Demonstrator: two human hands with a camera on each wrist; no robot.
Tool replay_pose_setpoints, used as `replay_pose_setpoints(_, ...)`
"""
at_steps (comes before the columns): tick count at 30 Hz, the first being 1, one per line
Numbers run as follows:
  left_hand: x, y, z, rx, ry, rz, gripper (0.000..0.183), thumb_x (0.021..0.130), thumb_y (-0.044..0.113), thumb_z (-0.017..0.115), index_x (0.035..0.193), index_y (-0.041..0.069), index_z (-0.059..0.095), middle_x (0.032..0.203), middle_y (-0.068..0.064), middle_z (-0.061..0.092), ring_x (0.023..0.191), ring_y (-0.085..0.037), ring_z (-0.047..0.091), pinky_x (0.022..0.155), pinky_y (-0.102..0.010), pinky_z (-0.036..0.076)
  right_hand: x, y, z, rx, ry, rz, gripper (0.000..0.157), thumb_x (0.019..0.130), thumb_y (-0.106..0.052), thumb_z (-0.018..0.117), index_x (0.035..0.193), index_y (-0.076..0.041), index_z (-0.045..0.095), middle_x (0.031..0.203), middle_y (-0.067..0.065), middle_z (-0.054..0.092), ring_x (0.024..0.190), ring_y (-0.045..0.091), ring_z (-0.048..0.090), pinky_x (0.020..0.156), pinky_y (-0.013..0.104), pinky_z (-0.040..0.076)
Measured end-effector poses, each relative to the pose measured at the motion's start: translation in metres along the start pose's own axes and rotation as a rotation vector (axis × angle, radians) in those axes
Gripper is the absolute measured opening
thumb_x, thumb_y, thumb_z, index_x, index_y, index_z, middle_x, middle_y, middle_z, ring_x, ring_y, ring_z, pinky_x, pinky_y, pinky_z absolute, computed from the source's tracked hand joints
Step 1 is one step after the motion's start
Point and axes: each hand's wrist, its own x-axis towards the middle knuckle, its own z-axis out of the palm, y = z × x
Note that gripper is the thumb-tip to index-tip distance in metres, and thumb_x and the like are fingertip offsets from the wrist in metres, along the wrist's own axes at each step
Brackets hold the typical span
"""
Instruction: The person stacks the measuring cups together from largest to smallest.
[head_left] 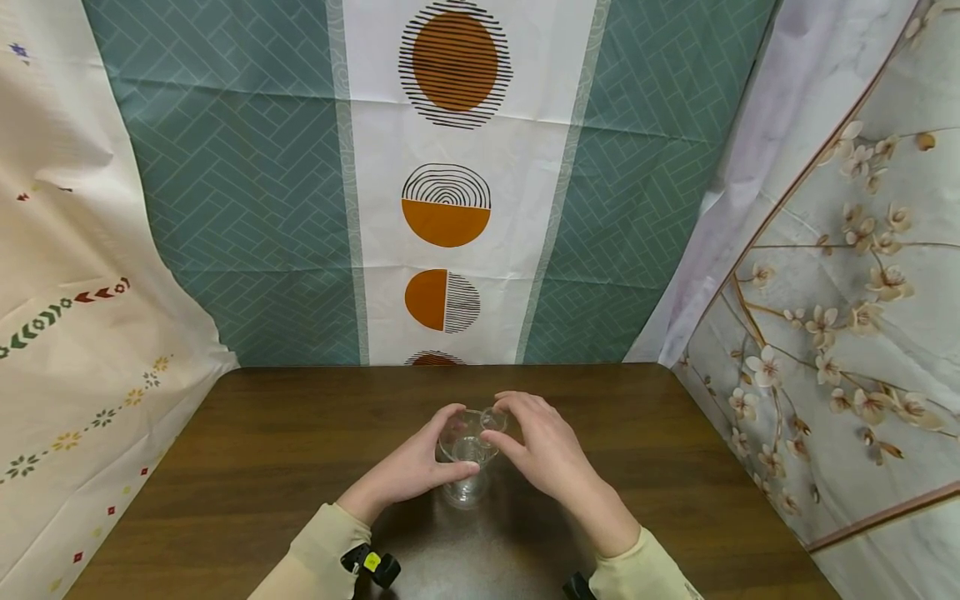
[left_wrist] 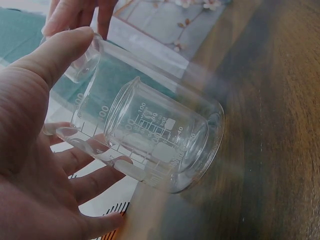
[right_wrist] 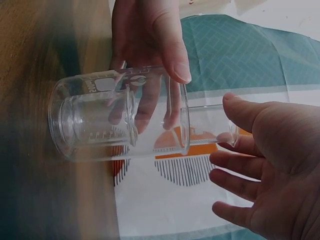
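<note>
A large clear glass beaker [head_left: 465, 498] stands on the wooden table, with measuring marks on its side. Inside it sits a medium beaker [left_wrist: 150, 120], upright near the bottom. My left hand [head_left: 420, 462] holds the large beaker, thumb across its rim and fingers round the far side. Between thumb and forefinger, my right hand [head_left: 543, 450] pinches a small glass beaker [right_wrist: 205, 117] at its upper end. The right hand's other fingers are spread apart from the glass. In the right wrist view, the small beaker's lower end is right at the large beaker's mouth.
The brown wooden table [head_left: 262, 467] stretches to both sides. A green and white patterned cloth [head_left: 450, 142] hangs behind it. Embroidered cloth [head_left: 82, 333] hangs on the left, and flower-patterned cloth [head_left: 847, 350] on the right.
</note>
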Motion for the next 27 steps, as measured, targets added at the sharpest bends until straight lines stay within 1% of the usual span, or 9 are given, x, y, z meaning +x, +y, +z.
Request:
replay_pose_setpoints(6,-0.001,0.001,0.0,0.0,-0.002,0.005,0.093,0.1,0.04,0.084,0.17,0.016,0.028,0.161,-0.013,0.051,0.149,-0.036,0.052,0.108,-0.056,0.055,0.0,0.0,0.004,0.013,-0.02,-0.004,0.033,0.101,-0.032,0.085,0.122,-0.011,0.073,0.146,0.007,0.069,0.14,0.031,0.06,0.111,0.055,0.051)
replay_pose_setpoints(15,-0.001,0.001,0.0,0.007,-0.008,0.018,0.09,0.102,0.036,0.083,0.17,0.015,0.027,0.162,-0.012,0.05,0.149,-0.035,0.052,0.109,-0.057,0.054,0.0,0.001,0.01,0.022,-0.058,-0.003,0.031,0.101,-0.035,0.083,0.122,-0.014,0.072,0.145,0.006,0.069,0.138,0.03,0.061,0.109,0.056,0.053)
replay_pose_setpoints(27,-0.001,0.0,0.0,0.015,-0.002,-0.002,0.094,0.1,0.043,0.083,0.171,0.014,0.028,0.161,-0.013,0.05,0.147,-0.034,0.053,0.108,-0.058,0.054,0.0,-0.001,0.011,0.04,-0.098,0.01,0.033,0.102,-0.035,0.083,0.125,-0.013,0.074,0.146,0.006,0.068,0.139,0.031,0.06,0.108,0.055,0.053)
